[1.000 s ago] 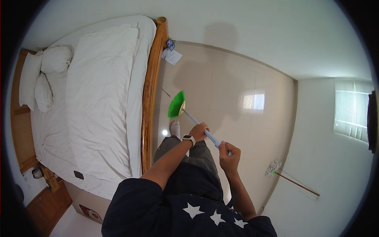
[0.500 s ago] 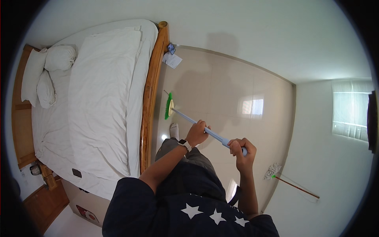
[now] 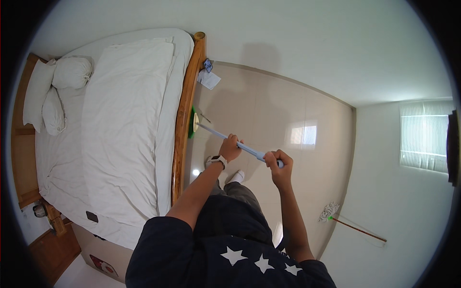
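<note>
One broom (image 3: 251, 151) in the curled grip of left hand (image 3: 231, 148) and right hand (image 3: 279, 166), its green bristles (image 3: 192, 115) forward-left of both.

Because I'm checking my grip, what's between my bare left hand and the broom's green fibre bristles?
In the head view, the light-blue shaft and cream block run between your left hand and the green bristles; a thin dark stick lies nearby.

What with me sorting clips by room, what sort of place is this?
Most likely a bedroom: a wide wooden bed with white bedding takes up the left side, pillows lie on it, and a blind hangs at the right.
</note>
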Demonstrator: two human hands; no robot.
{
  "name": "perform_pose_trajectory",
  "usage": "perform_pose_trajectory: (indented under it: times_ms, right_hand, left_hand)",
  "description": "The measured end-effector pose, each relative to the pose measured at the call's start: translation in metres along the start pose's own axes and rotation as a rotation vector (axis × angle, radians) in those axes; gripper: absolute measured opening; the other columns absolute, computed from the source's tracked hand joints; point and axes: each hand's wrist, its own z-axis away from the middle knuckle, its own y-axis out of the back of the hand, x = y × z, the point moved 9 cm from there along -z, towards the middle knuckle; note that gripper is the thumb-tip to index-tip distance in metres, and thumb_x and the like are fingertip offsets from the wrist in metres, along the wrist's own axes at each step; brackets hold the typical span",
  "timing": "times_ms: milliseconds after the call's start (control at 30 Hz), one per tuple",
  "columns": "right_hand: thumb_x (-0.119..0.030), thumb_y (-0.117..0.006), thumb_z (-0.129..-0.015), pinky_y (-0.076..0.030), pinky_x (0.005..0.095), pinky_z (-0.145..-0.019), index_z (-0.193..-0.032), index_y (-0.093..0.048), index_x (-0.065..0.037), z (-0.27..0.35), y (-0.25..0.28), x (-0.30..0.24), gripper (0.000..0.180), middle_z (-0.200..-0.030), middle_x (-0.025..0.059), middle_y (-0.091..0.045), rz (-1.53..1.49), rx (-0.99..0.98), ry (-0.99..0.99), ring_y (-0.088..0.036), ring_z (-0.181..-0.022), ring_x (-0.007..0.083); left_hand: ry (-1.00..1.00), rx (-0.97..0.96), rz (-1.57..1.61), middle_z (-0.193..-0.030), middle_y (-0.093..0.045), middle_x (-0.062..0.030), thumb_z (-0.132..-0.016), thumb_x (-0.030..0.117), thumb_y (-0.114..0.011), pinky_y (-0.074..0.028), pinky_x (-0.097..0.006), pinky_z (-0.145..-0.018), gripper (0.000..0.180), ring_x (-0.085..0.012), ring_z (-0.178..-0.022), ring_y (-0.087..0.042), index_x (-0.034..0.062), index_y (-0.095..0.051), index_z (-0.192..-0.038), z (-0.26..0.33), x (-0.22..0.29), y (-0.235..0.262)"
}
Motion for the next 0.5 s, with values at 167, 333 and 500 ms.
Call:
perform_pose_trajectory:
  times_ms: [167, 333, 500]
  right_hand:
    - [-0.012, -0.068, -0.094, -0.033, 0.0228, -0.056, -0.067, -0.043, -0.005, -0.009, -0.021, 0.002, 0.037, -0.061, -0.0032, -0.044, 0.141, 0.122, -0.046, -0.038, -0.061, 0.0055]
    - [-0.007, -0.071, -0.089, -0.044, 0.0268, -0.066, -0.077, -0.044, -0.006, -0.015, -0.045, -0.016, 0.03, -0.078, 0.0013, -0.051, 0.011, 0.14, 0.059, -0.045, -0.07, 0.0099]
    - [0.0, -0.07, -0.087, -0.052, 0.0277, -0.082, -0.086, -0.049, -0.004, -0.013, -0.048, -0.032, 0.021, -0.089, 0.0032, -0.054, 0.061, 0.079, 0.167, -0.054, -0.076, 0.0128]
  left_hand:
    - [-0.105, -0.115, 0.074, -0.087, -0.058, -0.0182, -0.091, 0.022, -0.063, -0.05, -0.049, -0.073, 0.023, -0.0399, -0.08, -0.059, 0.0013, -0.054, -0.086, -0.035, -0.019, -0.01]
    - [-0.119, -0.081, 0.151, -0.089, -0.056, -0.0164, -0.086, 0.014, -0.068, -0.05, -0.047, -0.073, 0.022, -0.0385, -0.081, -0.059, 0.0029, -0.05, -0.088, -0.047, -0.021, 0.009]
    - [-0.09, 0.037, 0.187, -0.091, -0.054, -0.0151, -0.08, 0.005, -0.071, -0.051, -0.044, -0.072, 0.023, -0.0365, -0.081, -0.059, 0.0031, -0.05, -0.088, -0.044, -0.022, 0.036]
